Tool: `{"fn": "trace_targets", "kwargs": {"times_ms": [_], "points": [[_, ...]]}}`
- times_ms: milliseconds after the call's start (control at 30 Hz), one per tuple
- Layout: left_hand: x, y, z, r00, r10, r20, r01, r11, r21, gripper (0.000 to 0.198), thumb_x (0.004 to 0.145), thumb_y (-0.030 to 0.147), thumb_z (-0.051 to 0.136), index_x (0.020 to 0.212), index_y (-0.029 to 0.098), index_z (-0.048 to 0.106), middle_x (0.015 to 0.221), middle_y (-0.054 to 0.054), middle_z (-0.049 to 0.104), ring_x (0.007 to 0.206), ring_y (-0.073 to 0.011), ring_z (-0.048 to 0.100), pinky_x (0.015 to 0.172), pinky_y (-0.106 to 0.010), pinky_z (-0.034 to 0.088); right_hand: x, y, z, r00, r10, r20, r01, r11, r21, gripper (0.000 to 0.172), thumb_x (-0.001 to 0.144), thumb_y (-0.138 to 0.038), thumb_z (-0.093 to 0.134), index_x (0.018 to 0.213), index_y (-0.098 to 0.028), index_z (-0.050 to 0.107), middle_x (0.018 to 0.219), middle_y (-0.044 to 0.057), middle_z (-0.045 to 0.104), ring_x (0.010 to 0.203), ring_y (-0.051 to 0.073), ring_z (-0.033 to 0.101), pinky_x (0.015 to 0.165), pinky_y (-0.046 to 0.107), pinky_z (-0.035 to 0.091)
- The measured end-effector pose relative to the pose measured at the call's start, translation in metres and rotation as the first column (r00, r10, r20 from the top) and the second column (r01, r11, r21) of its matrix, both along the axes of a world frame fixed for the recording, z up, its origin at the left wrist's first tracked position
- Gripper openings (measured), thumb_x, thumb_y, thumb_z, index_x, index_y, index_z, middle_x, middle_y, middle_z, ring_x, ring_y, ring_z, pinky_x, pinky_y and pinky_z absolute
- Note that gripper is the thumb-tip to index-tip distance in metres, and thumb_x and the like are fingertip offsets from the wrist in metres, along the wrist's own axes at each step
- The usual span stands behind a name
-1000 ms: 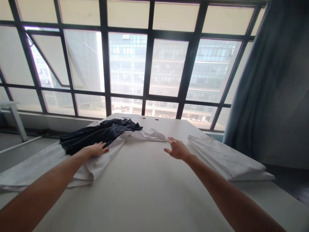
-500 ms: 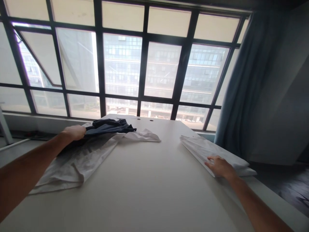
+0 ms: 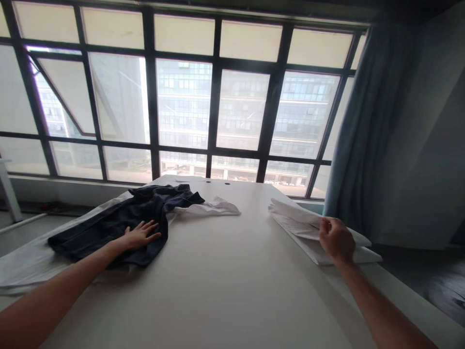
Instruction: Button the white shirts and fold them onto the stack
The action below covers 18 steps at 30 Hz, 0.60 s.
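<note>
Table (image 3: pixel 225 271) mid open btw hands; edges clothed.

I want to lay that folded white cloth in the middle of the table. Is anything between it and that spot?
Nothing visible: the table is bare between the folded cloth in the right hand and its middle.

Rumpled dark navy garment (image 3: pixel 119 223) spread at table's left; folded white cloth stack (image 3: pixel 301 225) at right edge.
</note>
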<state>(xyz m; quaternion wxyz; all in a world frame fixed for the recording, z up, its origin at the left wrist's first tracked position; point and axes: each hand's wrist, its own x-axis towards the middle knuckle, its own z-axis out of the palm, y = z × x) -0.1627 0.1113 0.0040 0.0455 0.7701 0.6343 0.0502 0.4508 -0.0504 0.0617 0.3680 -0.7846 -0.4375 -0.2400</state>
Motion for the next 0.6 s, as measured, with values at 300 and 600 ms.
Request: {"fn": "trace_targets", "kwargs": {"times_ms": [300, 600], "points": [[0.012, 0.027, -0.005, 0.999, 0.043, -0.01, -0.043, 0.998, -0.046, 0.073, 0.089, 0.064, 0.033, 0.153, 0.03, 0.038, 0.164, -0.007, 0.02, 0.15, -0.0424, 0.012, 0.11, -0.074, 0.011, -0.153, -0.025, 0.012, 0.531, 0.771, -0.352, -0.848, 0.482, -0.223, 0.03, 0.084, -0.051, 0.058, 0.097, -0.028, 0.073, 0.093, 0.009, 0.074, 0.082, 0.029, 0.068, 0.069, 0.037, 0.057], [0.01, 0.025, -0.012, 0.998, 0.026, 0.054, -0.029, 0.999, 0.044, 0.066, 0.089, 0.058, 0.04, 0.147, 0.027, 0.049, 0.159, -0.01, 0.033, 0.146, -0.043, 0.024, 0.11, -0.069, 0.02, -0.074, 0.0, -0.016, 0.894, 0.38, -0.238, -0.448, 0.748, -0.489, 0.061, 0.09, -0.053, 0.05, 0.132, -0.009, 0.06, 0.134, 0.021, 0.061, 0.124, 0.034, 0.058, 0.105, 0.043, 0.045]]}}
